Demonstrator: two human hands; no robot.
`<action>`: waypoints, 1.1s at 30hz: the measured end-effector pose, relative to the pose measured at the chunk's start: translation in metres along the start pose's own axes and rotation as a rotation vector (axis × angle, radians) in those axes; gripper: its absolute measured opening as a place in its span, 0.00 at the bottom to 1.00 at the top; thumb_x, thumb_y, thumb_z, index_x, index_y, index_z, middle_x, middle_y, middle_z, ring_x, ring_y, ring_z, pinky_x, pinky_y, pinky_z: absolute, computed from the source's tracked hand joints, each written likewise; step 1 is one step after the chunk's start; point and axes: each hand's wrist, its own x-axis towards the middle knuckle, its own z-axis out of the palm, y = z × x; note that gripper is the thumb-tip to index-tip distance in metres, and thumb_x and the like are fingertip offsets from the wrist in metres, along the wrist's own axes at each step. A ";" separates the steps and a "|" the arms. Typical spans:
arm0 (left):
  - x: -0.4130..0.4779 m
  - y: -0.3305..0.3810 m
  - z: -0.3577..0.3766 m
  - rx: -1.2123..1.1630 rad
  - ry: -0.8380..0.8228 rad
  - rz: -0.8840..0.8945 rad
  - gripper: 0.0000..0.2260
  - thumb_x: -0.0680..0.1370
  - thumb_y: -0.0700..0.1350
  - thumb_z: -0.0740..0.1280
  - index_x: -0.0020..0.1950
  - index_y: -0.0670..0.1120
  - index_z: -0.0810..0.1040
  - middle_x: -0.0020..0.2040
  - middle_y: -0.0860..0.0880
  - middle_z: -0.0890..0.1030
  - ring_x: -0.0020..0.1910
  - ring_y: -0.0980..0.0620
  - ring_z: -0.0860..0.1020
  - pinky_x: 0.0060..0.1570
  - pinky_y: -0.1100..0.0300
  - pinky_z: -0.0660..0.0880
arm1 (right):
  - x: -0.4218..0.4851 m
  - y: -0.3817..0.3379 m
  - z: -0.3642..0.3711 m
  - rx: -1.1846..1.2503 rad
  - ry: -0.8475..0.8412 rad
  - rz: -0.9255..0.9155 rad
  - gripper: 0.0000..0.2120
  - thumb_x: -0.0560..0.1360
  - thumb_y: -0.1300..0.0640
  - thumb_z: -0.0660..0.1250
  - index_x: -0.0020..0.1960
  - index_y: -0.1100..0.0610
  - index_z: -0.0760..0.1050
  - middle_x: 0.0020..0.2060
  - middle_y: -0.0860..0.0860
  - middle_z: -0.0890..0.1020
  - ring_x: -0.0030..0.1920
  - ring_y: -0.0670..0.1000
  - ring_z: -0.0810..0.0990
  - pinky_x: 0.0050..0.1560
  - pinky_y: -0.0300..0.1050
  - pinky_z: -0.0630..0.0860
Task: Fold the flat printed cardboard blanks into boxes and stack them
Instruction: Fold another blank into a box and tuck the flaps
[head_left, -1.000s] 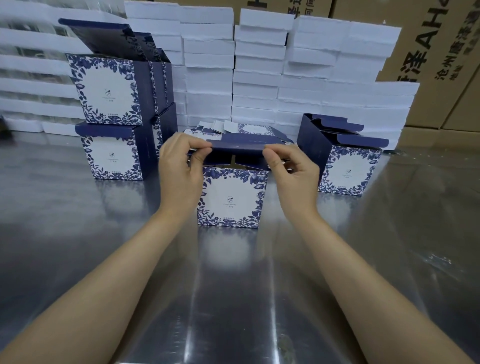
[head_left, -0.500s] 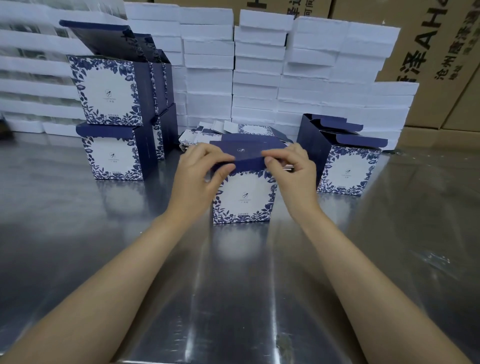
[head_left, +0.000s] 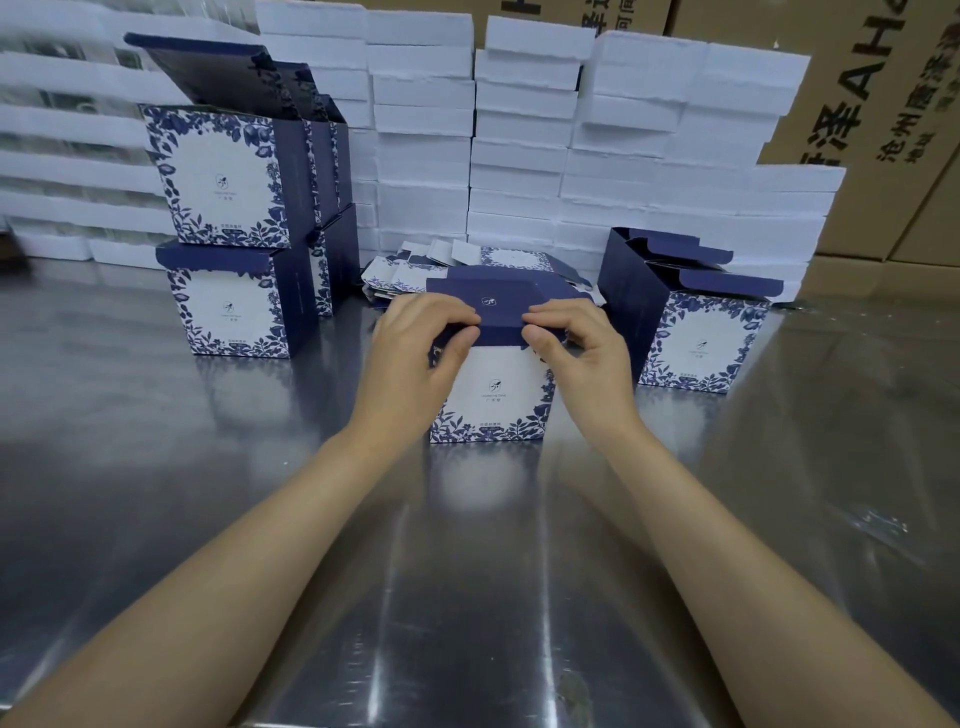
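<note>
A blue-and-white floral box (head_left: 493, 395) stands upright on the metal table (head_left: 156, 467) at the centre. My left hand (head_left: 415, 358) and my right hand (head_left: 582, 353) pinch the front edge of its dark blue lid flap (head_left: 498, 312), thumbs under the fold, fingers on top. Behind it lies a pile of flat printed blanks (head_left: 467, 260). At the left folded boxes are stacked two high (head_left: 228, 234). One box with open flaps (head_left: 691, 322) stands at the right.
White foam slabs (head_left: 519, 130) are piled in rows along the back. Brown shipping cartons (head_left: 883, 104) rise behind them at the right. The shiny table surface stretches toward me.
The box has shifted a little right and away from me. The lid flap has come down over the top, and both hands have closed in toward the middle of its front edge.
</note>
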 end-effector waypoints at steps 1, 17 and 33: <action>-0.001 0.001 0.000 -0.011 0.015 -0.008 0.05 0.79 0.41 0.67 0.52 0.44 0.81 0.51 0.53 0.79 0.54 0.53 0.72 0.57 0.67 0.66 | 0.000 -0.001 0.000 -0.006 -0.009 -0.015 0.07 0.74 0.64 0.71 0.48 0.53 0.81 0.46 0.47 0.80 0.54 0.51 0.77 0.55 0.47 0.74; 0.011 0.019 -0.013 -0.350 0.190 -0.150 0.08 0.73 0.40 0.73 0.50 0.51 0.82 0.42 0.60 0.81 0.45 0.62 0.75 0.51 0.49 0.74 | 0.005 -0.030 -0.002 0.152 0.128 -0.042 0.07 0.72 0.62 0.73 0.38 0.52 0.80 0.37 0.44 0.80 0.40 0.43 0.77 0.44 0.36 0.71; 0.006 0.008 -0.011 -0.392 -0.061 -0.238 0.07 0.80 0.42 0.66 0.55 0.52 0.80 0.47 0.58 0.84 0.53 0.58 0.80 0.57 0.63 0.73 | 0.013 -0.012 -0.008 0.173 0.296 0.253 0.13 0.74 0.67 0.60 0.41 0.57 0.82 0.41 0.50 0.85 0.45 0.44 0.81 0.51 0.36 0.75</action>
